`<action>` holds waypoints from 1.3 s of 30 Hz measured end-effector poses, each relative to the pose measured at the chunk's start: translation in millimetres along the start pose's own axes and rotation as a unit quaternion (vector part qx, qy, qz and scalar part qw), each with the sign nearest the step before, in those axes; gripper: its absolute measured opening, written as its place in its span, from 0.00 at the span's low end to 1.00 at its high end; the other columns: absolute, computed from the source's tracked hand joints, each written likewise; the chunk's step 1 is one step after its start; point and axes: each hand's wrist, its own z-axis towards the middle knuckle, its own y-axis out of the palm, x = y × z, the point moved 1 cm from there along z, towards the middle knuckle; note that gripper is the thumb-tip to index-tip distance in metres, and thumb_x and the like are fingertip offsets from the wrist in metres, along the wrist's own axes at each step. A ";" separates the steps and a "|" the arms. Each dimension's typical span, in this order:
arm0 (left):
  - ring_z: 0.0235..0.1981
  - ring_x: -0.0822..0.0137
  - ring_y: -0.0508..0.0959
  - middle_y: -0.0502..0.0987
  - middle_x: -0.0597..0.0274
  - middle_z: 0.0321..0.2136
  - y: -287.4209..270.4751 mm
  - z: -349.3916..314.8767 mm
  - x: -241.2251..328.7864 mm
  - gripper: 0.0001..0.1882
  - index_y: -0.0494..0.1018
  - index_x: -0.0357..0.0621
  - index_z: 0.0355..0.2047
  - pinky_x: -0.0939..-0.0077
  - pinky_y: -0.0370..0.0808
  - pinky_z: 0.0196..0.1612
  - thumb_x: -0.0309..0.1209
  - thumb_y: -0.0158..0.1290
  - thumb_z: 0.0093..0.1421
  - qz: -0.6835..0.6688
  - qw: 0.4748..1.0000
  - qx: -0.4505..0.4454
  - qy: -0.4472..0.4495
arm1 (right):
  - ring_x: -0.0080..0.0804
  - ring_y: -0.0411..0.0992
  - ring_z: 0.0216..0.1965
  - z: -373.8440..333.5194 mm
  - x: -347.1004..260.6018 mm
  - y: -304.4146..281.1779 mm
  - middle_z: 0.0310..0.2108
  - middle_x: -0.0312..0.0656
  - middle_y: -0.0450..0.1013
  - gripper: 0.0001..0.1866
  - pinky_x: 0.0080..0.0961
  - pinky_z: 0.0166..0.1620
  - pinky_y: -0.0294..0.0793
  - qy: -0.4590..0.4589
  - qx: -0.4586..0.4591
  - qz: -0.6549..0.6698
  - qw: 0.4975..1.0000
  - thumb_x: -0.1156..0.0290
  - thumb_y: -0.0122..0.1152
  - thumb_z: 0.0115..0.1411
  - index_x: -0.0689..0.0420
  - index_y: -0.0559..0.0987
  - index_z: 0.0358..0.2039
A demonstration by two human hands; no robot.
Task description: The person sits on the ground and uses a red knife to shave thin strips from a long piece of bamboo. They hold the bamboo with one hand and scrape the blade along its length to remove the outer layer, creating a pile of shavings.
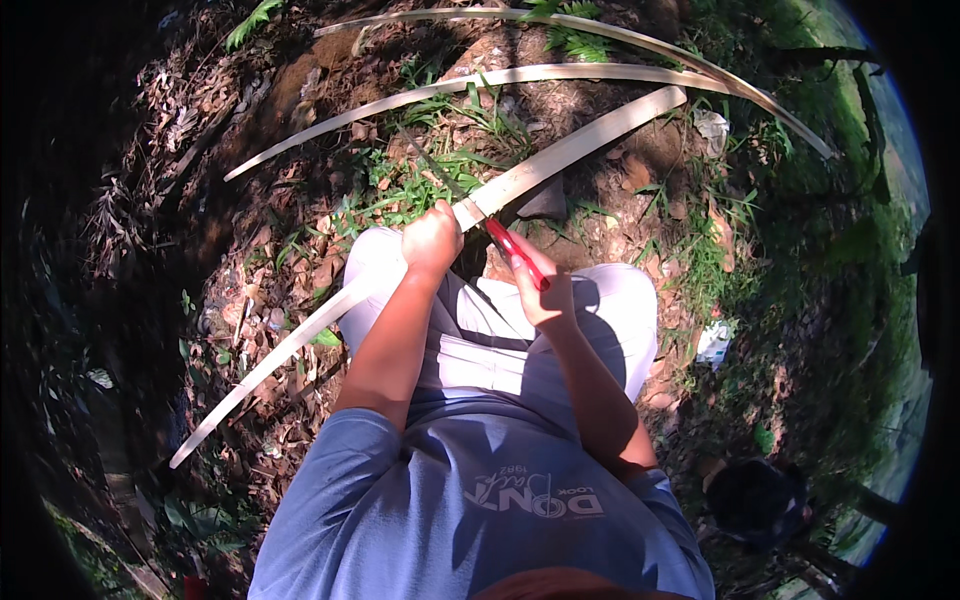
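My left hand [432,240] is closed around a long, pale strip of wood or bamboo [580,146]. The strip slants from the lower left, past my left knee, to the upper right. In my closed right hand [546,298] is a red-handled saw [517,254], fingers wrapped along its grip. Its narrow dark blade [438,170] crosses the strip just right of my left hand and points up and left. Whether the blade has cut into the strip, I cannot tell. My knees, in light trousers, are beneath both hands.
Two more pale strips, a nearer one [400,97] and a farther one [600,28], lie curved across the ground ahead. Dry leaves, grass and ferns [585,42] surround me. White scraps [714,342] lie to the right, near a dark rounded object [757,503] at lower right.
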 end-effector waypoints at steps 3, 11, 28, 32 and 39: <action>0.29 0.49 0.89 0.86 0.48 0.27 4.4 15.9 -17.3 0.06 0.75 0.41 0.35 0.54 0.87 0.34 0.31 0.55 0.61 0.009 0.999 -0.029 -0.030 | 0.28 0.85 0.47 -43.6 -7.2 -26.8 0.44 0.52 0.85 0.20 0.26 0.47 0.81 0.016 0.010 -0.027 0.999 0.74 0.63 0.72 0.60 0.81 0.63; 0.30 0.47 0.89 0.87 0.46 0.28 0.7 10.8 -16.5 0.05 0.77 0.43 0.33 0.51 0.86 0.35 0.30 0.55 0.59 -0.001 0.999 -0.029 -0.023 | 0.27 0.82 0.43 -134.8 -70.1 -85.1 0.47 0.50 0.85 0.22 0.26 0.48 0.81 0.032 -0.001 -0.052 0.998 0.75 0.58 0.73 0.65 0.79 0.65; 0.30 0.47 0.89 0.87 0.46 0.28 -0.6 11.0 -14.6 0.04 0.79 0.43 0.32 0.52 0.86 0.37 0.29 0.57 0.59 0.000 0.999 -0.025 -0.041 | 0.21 0.80 0.33 -82.8 -96.9 -86.2 0.33 0.43 0.84 0.23 0.22 0.39 0.77 0.017 0.009 -0.066 0.998 0.79 0.60 0.70 0.59 0.81 0.64; 0.28 0.48 0.89 0.86 0.46 0.27 5.4 3.0 -13.0 0.04 0.78 0.43 0.31 0.52 0.86 0.34 0.29 0.57 0.59 -0.003 1.000 0.003 -0.028 | 0.16 0.71 0.28 -63.5 -79.8 -48.9 0.28 0.37 0.78 0.21 0.20 0.34 0.71 0.027 -0.016 -0.062 0.998 0.75 0.61 0.73 0.59 0.81 0.65; 0.29 0.48 0.89 0.86 0.47 0.27 10.1 4.7 -13.6 0.04 0.78 0.44 0.31 0.53 0.86 0.35 0.29 0.57 0.59 -0.012 1.000 -0.014 -0.025 | 0.27 0.81 0.37 1.1 -50.9 3.0 0.38 0.48 0.84 0.20 0.27 0.42 0.78 -0.029 0.012 -0.005 0.999 0.72 0.62 0.73 0.59 0.81 0.64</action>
